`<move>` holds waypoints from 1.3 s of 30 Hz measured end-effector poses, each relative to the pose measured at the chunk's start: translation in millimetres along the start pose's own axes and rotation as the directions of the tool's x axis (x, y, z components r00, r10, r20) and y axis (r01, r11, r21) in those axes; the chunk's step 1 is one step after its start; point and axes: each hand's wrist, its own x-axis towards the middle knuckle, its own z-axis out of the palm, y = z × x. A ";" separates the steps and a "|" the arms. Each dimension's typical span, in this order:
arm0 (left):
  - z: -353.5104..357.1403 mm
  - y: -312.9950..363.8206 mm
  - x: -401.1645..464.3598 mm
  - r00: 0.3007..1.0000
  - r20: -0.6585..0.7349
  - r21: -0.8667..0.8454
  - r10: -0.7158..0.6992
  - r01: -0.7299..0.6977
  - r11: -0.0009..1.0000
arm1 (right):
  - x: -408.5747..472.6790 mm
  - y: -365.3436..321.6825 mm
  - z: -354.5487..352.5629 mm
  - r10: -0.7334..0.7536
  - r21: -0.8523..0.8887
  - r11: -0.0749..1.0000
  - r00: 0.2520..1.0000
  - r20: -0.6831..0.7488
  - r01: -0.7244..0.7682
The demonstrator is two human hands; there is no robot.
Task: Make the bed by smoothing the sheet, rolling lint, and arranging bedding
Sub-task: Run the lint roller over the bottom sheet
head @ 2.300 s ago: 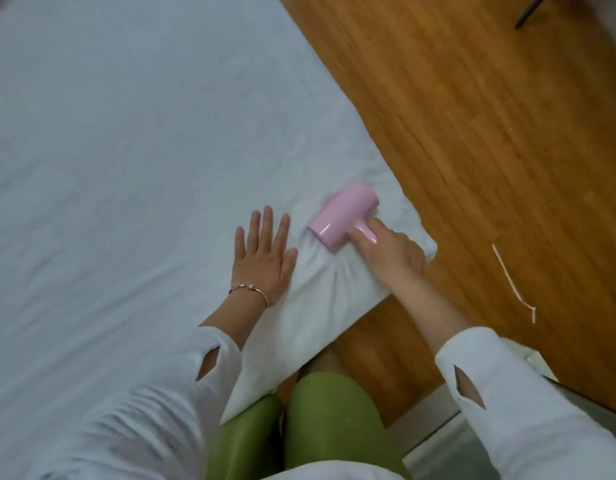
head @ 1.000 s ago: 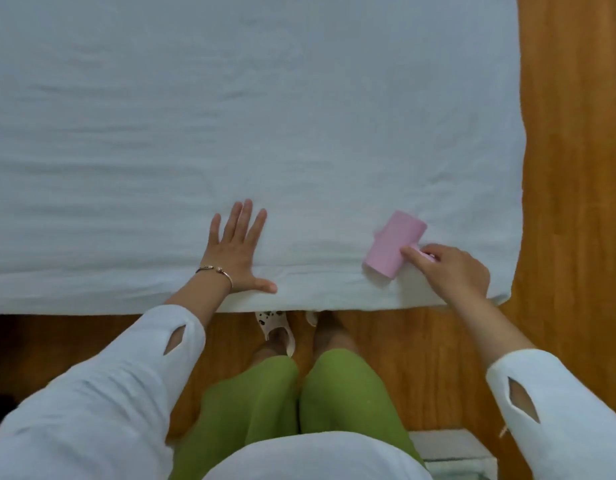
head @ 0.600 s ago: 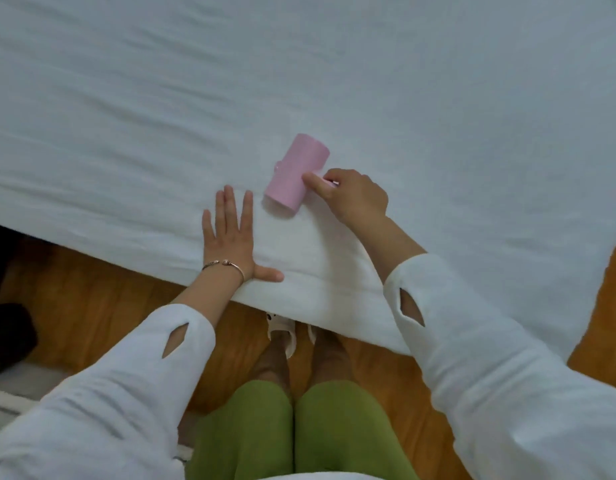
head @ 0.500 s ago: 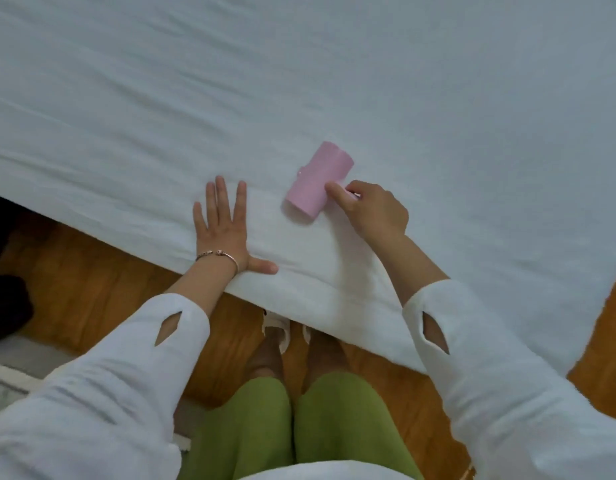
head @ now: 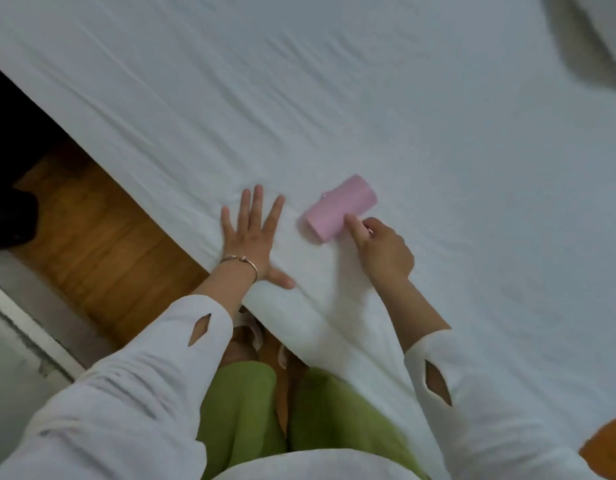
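Observation:
A white sheet [head: 334, 98] covers the bed and fills most of the view, with soft wrinkles across it. A pink lint roller [head: 339, 209] lies on the sheet close to the near edge. My right hand [head: 382, 249] grips its handle, forefinger stretched along the roller's near end; the handle itself is hidden in my fist. My left hand [head: 252, 237] lies flat on the sheet just left of the roller, fingers spread, a thin bracelet on the wrist.
Wooden floor [head: 102, 237] shows left of the bed's near edge, with a dark object [head: 8, 216] at the far left and a pale skirting strip [head: 29, 306] below it. Bunched bedding [head: 597, 39] sits at the top right corner. My green-clad legs stand against the bed.
I have moved left along the bed's edge. The roller has travelled over the sheet with my right hand, and my left hand has slid along flat beside it.

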 end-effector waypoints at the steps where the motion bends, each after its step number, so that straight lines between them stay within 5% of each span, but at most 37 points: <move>1: -3.0 -4.5 1.4 1.000 -0.012 -0.011 -0.011 0.010 1.000 | 11.8 -27.9 0.5 -0.042 -0.001 0.999 0.999 0.005 0.042; 5: -19.4 -36.5 9.8 0.996 -0.028 -0.067 -0.088 0.086 0.994 | 42.3 -97.1 0.8 -0.138 0.005 0.990 0.990 0.041 0.137; 14: -65.7 -176.0 44.7 0.992 -0.108 -0.057 -0.064 0.058 0.997 | 16.2 -60.2 -4.2 -0.010 -0.155 0.988 1.000 -0.025 0.006; 25: -133.3 -344.3 97.1 0.975 -0.099 -0.169 -0.197 0.178 0.969 | 97.6 -401.3 97.9 -0.330 -0.180 0.924 0.942 0.066 0.337; 33: -158.6 -418.2 117.4 0.973 -0.119 -0.364 -0.195 0.140 0.921 | 62.7 -349.7 93.0 -0.093 -0.235 0.968 0.995 -0.041 0.081; 39: -182.3 -434.4 147.8 0.965 -0.126 -0.525 -0.229 0.131 0.841 | 86.1 -435.5 122.9 -0.124 -0.207 0.971 0.992 -0.014 0.119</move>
